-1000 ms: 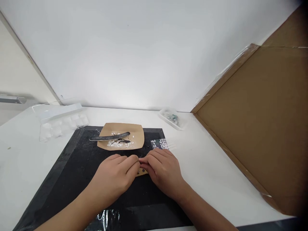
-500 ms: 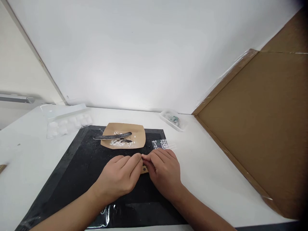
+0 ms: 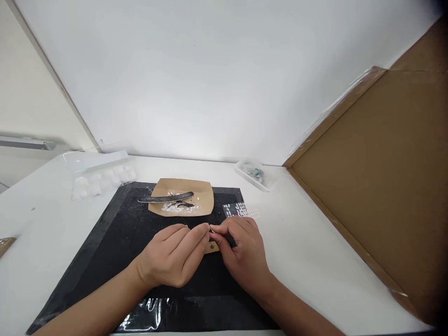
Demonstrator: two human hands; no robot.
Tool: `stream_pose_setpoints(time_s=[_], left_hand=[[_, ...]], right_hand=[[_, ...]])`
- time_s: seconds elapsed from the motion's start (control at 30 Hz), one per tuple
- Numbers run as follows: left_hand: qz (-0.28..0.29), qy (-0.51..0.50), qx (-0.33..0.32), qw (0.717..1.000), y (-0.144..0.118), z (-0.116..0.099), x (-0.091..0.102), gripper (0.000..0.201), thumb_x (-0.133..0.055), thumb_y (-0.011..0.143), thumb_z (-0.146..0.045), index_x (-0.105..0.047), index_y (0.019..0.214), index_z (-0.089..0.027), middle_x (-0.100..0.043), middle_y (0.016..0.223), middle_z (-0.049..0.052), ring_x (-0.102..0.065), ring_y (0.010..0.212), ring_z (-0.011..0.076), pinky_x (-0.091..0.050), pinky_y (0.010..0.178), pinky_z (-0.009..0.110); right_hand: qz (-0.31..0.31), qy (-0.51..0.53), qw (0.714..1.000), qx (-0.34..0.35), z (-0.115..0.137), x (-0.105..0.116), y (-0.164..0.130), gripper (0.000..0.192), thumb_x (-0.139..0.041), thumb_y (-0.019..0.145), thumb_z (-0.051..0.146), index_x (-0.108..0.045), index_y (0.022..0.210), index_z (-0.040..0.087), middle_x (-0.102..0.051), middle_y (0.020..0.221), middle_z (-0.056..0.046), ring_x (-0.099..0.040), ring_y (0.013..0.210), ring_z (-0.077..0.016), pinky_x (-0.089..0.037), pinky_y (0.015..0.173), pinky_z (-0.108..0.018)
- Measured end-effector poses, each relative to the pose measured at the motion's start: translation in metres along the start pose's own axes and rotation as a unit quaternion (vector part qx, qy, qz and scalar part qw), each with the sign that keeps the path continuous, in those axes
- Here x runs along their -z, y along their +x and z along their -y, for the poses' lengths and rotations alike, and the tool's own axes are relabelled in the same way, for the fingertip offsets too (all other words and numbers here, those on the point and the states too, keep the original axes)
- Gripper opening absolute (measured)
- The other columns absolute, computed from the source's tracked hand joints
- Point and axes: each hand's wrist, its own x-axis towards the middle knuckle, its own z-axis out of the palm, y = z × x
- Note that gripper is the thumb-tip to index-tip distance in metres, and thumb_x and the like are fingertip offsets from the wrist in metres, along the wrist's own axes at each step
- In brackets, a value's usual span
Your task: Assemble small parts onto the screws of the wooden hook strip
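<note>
Left hand (image 3: 173, 257): I see fingers curled, tips pinching a tiny part I can't identify.
Right hand (image 3: 241, 249): pinched on it too.
Tan strip (image 3: 212, 247): directly under both fingertips, on black mat (image 3: 115, 238).

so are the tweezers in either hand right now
No, the tweezers lie on the brown paper tray, beyond both hands.

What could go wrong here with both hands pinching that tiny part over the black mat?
The tiny part pinched between the left hand and right hand could slip and be hard to spot on the black mat. A forearm sweeping forward might knock the brown paper and scatter its white bits. The sticker sheet by the right hand could get brushed aside.
</note>
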Motion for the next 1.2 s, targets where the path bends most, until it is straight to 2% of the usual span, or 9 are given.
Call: stream_pose_setpoints(time_s=[0.2, 0.6, 0.73, 0.8, 0.87, 0.97, 1.07, 1.13, 1.2], left_hand=[[0.007, -0.049, 0.064, 0.997, -0.003, 0.002, -0.001, 0.015, -0.066, 0.099, -0.009, -0.074, 0.112, -0.009, -0.084, 0.11, 0.016, -0.082, 0.094, 0.0232, -0.068, 0.08, 0.034], [0.022, -0.118, 0.283, 0.952, -0.008, 0.013, -0.014, 0.012, -0.068, 0.1, -0.011, -0.071, 0.108, -0.019, -0.083, 0.109, 0.003, -0.08, 0.102, 0.0155, -0.061, 0.097, 0.026], [0.015, -0.158, 0.35, 0.923, -0.005, 0.016, -0.014, 0.01, -0.065, 0.101, -0.015, -0.073, 0.099, -0.02, -0.082, 0.101, 0.003, -0.08, 0.091, 0.0156, -0.062, 0.081, 0.024], [0.013, -0.196, 0.407, 0.892, -0.003, 0.016, -0.014, 0.009, -0.065, 0.1, -0.02, -0.073, 0.098, -0.02, -0.081, 0.1, 0.004, -0.076, 0.073, 0.0128, -0.06, 0.067, 0.022], [0.027, -0.249, 0.475, 0.843, -0.002, 0.015, -0.013, 0.01, -0.067, 0.1, -0.027, -0.073, 0.097, -0.02, -0.08, 0.094, 0.003, -0.07, 0.058, 0.0104, -0.055, 0.055, 0.021], [0.049, -0.339, 0.571, 0.746, 0.0, 0.016, -0.013, 0.018, -0.07, 0.098, -0.038, -0.071, 0.097, -0.02, -0.072, 0.068, -0.001, -0.067, 0.051, 0.012, -0.051, 0.048, 0.02], [0.025, -0.42, 0.632, 0.651, 0.0, 0.02, -0.014, 0.028, -0.075, 0.094, -0.047, -0.071, 0.097, -0.019, -0.065, 0.056, -0.003, -0.065, 0.049, 0.0129, -0.053, 0.048, 0.02], [0.001, -0.448, 0.651, 0.613, 0.0, 0.023, -0.015, 0.033, -0.079, 0.091, -0.049, -0.073, 0.096, -0.017, -0.067, 0.056, -0.001, -0.064, 0.049, 0.0127, -0.054, 0.047, 0.02], [-0.012, -0.454, 0.661, 0.597, 0.0, 0.026, -0.015, 0.035, -0.082, 0.088, -0.049, -0.077, 0.096, -0.015, -0.068, 0.056, 0.0, -0.062, 0.048, 0.0122, -0.053, 0.045, 0.02]], right_hand=[[-0.033, 0.025, 0.999, -0.023, -0.001, 0.004, 0.003, 0.013, -0.072, 0.101, 0.023, -0.069, 0.088, 0.024, -0.073, 0.078, 0.003, -0.067, 0.074, -0.0171, -0.042, 0.086, -0.038], [-0.037, 0.024, 0.999, -0.022, -0.003, 0.004, 0.004, 0.009, -0.072, 0.101, 0.026, -0.071, 0.092, 0.026, -0.072, 0.077, 0.002, -0.068, 0.073, -0.0197, -0.045, 0.085, -0.041], [-0.024, 0.041, 0.998, -0.038, -0.004, 0.004, 0.004, 0.004, -0.072, 0.1, 0.027, -0.074, 0.097, 0.027, -0.075, 0.082, 0.0, -0.069, 0.077, -0.0213, -0.048, 0.087, -0.043], [-0.01, 0.071, 0.995, -0.068, -0.004, 0.005, 0.004, 0.005, -0.072, 0.1, 0.03, -0.076, 0.097, 0.027, -0.075, 0.083, -0.001, -0.07, 0.079, -0.0219, -0.051, 0.085, -0.041], [0.008, 0.121, 0.986, -0.118, -0.004, 0.007, 0.004, 0.009, -0.071, 0.1, 0.034, -0.077, 0.099, 0.027, -0.076, 0.083, -0.001, -0.071, 0.079, -0.0218, -0.053, 0.08, -0.038], [0.024, 0.189, 0.964, -0.186, -0.004, 0.009, 0.006, 0.017, -0.07, 0.101, 0.04, -0.077, 0.101, 0.025, -0.075, 0.079, -0.001, -0.072, 0.075, -0.0205, -0.056, 0.074, -0.034], [0.017, 0.212, 0.954, -0.213, -0.007, 0.01, 0.008, 0.023, -0.07, 0.1, 0.046, -0.077, 0.1, 0.024, -0.075, 0.078, -0.001, -0.073, 0.075, -0.0205, -0.057, 0.074, -0.034], [0.011, 0.213, 0.952, -0.221, -0.01, 0.01, 0.008, 0.025, -0.071, 0.099, 0.048, -0.077, 0.1, 0.024, -0.075, 0.08, -0.002, -0.073, 0.076, -0.0211, -0.058, 0.076, -0.035], [0.007, 0.211, 0.951, -0.225, -0.012, 0.01, 0.009, 0.027, -0.071, 0.098, 0.05, -0.077, 0.1, 0.023, -0.075, 0.081, -0.002, -0.074, 0.076, -0.0215, -0.058, 0.077, -0.036]])
